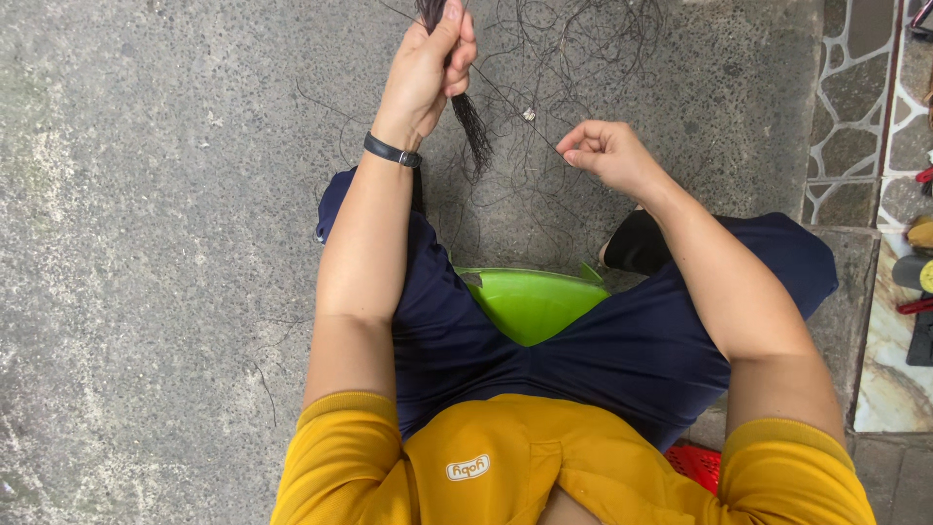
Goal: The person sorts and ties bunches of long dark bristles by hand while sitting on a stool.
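The left hand [428, 73] is clenched around a dark hair bundle [470, 122], whose tip hangs below the fist. The right hand [604, 151] pinches a single strand [505, 97] stretched from the bundle, above the green bowl [530, 301].

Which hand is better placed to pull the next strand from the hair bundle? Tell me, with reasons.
Probably the right hand: it already pinches a single strand drawn out sideways, while the left hand is occupied gripping the dark hair bundle upright.

Small white oval logo patch [467, 468] on the yellow shirt [505, 457] front.
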